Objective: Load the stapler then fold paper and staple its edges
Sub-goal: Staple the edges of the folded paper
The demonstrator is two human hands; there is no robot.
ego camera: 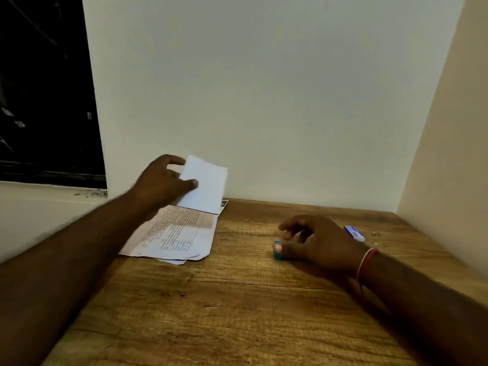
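Observation:
My left hand (pixel 165 182) pinches a folded white paper (pixel 207 186) between thumb and fingers and holds it lifted above the paper stack (pixel 174 235) at the table's left. My right hand (pixel 319 243) rests on the wooden table (pixel 237 299) and covers a small blue stapler (pixel 277 250). Only the stapler's left end shows under the thumb, and the fingers curl over the rest. A small purple and white staple box (pixel 354 233) lies just behind my right hand.
A white wall stands right behind the table, and a beige wall closes the right side. A dark window and a pale ledge lie to the left. Printed sheets in the stack overhang slightly toward the table's left edge.

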